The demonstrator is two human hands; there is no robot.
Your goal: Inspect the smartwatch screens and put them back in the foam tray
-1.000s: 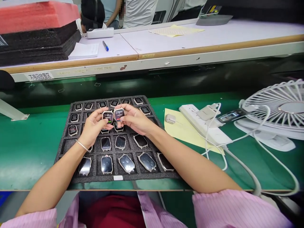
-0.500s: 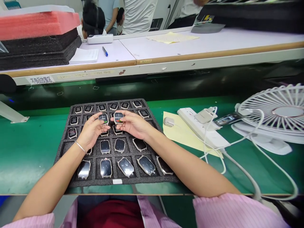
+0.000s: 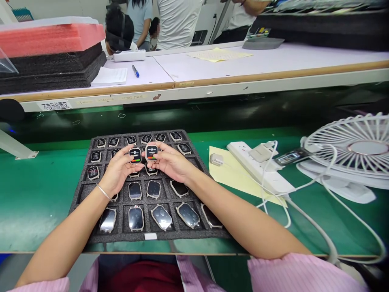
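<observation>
My left hand grips a strapless smartwatch whose lit screen shows text over a green and orange-red bar. Close beside it, my right hand holds a second smartwatch, also lit, with a red and green strip near its lower edge. Both are raised above a black foam tray divided into compartments. Several watch bodies lie in it: those in the far rows have lit text screens, while the near ones, such as this watch, have dark, reflective screens. My hands and forearms hide some compartments.
Right of the tray lie a yellow sheet, a white power strip with chargers and loose cables, and a white fan. A raised shelf runs behind, bearing stacked foam and a pen. People are beyond it.
The left watch has tilted to face me more, and its coloured bar now shows green and orange-red. Both hands keep their grip. The whole view has shifted slightly.
</observation>
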